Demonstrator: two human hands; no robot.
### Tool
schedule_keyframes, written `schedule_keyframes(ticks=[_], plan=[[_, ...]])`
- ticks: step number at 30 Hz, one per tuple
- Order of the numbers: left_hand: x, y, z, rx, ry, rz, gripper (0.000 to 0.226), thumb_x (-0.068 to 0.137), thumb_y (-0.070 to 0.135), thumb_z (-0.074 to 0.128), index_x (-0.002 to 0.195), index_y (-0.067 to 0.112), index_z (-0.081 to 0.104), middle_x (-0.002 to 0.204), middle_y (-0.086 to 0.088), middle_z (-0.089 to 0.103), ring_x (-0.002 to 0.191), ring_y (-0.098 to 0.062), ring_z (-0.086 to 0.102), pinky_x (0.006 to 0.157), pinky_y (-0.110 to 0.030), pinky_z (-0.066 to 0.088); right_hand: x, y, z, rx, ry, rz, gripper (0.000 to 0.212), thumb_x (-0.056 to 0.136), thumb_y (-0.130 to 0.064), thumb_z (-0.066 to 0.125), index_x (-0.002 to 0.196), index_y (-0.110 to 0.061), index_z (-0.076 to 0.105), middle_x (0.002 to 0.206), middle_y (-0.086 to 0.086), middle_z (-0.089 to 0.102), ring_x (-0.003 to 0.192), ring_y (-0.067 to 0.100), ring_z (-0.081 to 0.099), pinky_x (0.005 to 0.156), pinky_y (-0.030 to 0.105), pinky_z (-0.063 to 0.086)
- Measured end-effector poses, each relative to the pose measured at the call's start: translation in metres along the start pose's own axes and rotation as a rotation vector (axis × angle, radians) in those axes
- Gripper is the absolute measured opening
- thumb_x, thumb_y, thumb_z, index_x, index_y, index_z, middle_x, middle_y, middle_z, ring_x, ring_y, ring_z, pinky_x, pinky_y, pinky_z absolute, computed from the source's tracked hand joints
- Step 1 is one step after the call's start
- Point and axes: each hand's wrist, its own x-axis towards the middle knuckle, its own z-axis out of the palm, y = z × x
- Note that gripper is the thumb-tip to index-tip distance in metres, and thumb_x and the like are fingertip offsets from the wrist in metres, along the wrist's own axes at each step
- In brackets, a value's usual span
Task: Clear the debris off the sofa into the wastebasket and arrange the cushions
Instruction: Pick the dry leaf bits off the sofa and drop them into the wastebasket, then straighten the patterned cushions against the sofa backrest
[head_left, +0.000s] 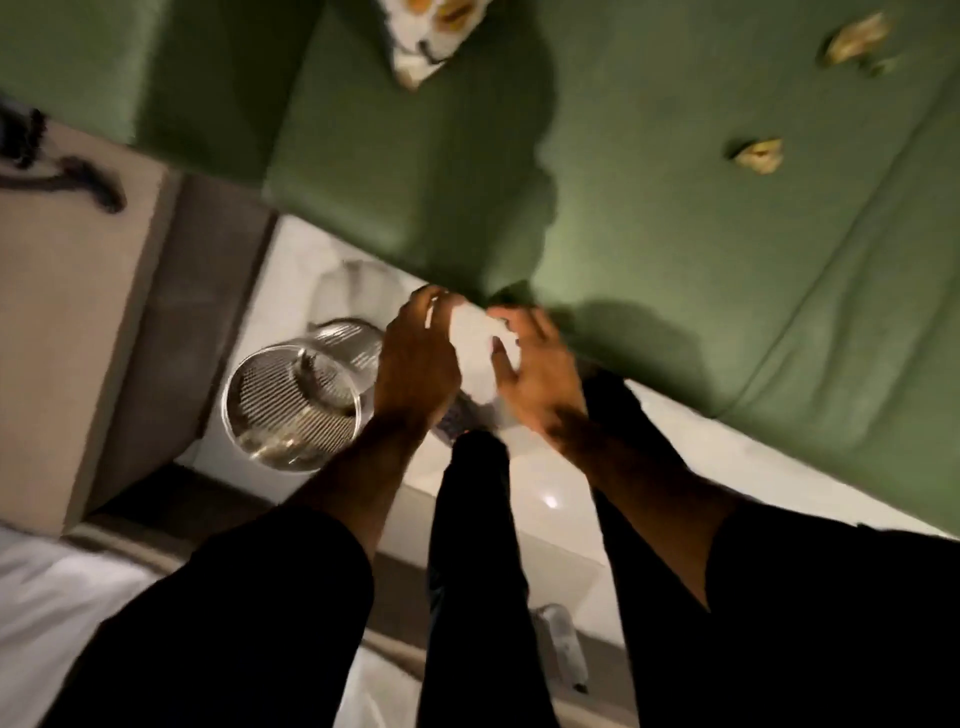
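A green sofa (649, 208) fills the upper right of the blurred head view. Both of my hands hold a crumpled white paper (480, 353) between them just off the sofa's front edge: my left hand (415, 364) on its left side, my right hand (530, 374) on its right. A metal mesh wastebasket (291, 410) stands on the floor just left of my left hand, with some scraps at its bottom. Two crumpled yellowish scraps (759, 155) (857, 44) lie on the seat at the upper right. A patterned white and yellow cushion (431, 36) shows at the top edge.
A beige cabinet (67, 312) with a dark cord on top stands left of the wastebasket. The floor (550, 493) is pale and glossy. My dark trouser legs hang below my hands. White bedding (47, 597) shows at the lower left.
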Motion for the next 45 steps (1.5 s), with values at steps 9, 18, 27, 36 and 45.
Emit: schedule_keyframes(ticks=[9, 18, 27, 36, 45], plan=[[0.159, 0.209, 0.066, 0.072, -0.078, 0.440, 0.042, 0.096, 0.023, 0.051, 0.137, 0.015, 0.053, 0.145, -0.013, 0.049, 0.121, -0.031, 0.055, 0.099, -0.044, 0.046, 0.022, 0.164, -0.205, -0.256, 0.522, 0.053, 0.039, 0.088, -0.011, 0.058, 0.127, -0.009, 0.061, 0.131, 0.015, 0.060, 0.123, 0.030, 0.053, 0.105, 0.037, 0.041], [0.214, 0.268, 0.103, 0.338, -0.227, 0.473, 0.041, 0.092, 0.010, 0.037, 0.127, 0.015, 0.056, 0.133, -0.017, 0.050, 0.111, -0.037, 0.054, 0.091, -0.048, 0.049, 0.078, 0.271, -0.340, -0.395, 0.490, 0.520, 0.072, 0.088, -0.039, 0.059, 0.154, -0.026, 0.031, 0.166, 0.017, 0.017, 0.150, 0.043, 0.021, 0.121, 0.060, 0.021], [0.269, 0.349, 0.103, 0.340, -0.060, 0.427, 0.049, 0.095, 0.039, 0.035, 0.129, 0.008, 0.050, 0.128, -0.017, 0.052, 0.110, -0.034, 0.052, 0.082, -0.046, 0.051, 0.099, 0.311, -0.345, -0.362, 0.578, 0.469, 0.039, 0.099, -0.022, 0.033, 0.131, -0.009, 0.051, 0.135, 0.020, 0.049, 0.116, 0.040, 0.048, 0.095, 0.046, 0.045], [0.282, 0.354, 0.141, 0.421, -0.199, 0.269, 0.040, 0.105, 0.033, 0.038, 0.140, 0.014, 0.039, 0.139, -0.015, 0.045, 0.116, -0.037, 0.054, 0.087, -0.051, 0.050, 0.055, 0.274, -0.292, -0.237, 0.334, 0.160, 0.024, 0.101, -0.026, 0.042, 0.117, -0.013, 0.053, 0.114, 0.014, 0.053, 0.093, 0.024, 0.045, 0.080, 0.035, 0.040], [0.071, 0.214, 0.105, 0.145, -0.069, 0.197, 0.032, 0.097, 0.013, 0.044, 0.124, 0.007, 0.059, 0.119, -0.020, 0.057, 0.102, -0.038, 0.057, 0.082, -0.049, 0.053, 0.000, 0.178, -0.172, -0.219, 0.133, -0.021, 0.027, 0.092, -0.016, 0.055, 0.118, -0.010, 0.060, 0.103, 0.019, 0.063, 0.091, 0.041, 0.061, 0.076, 0.044, 0.053]])
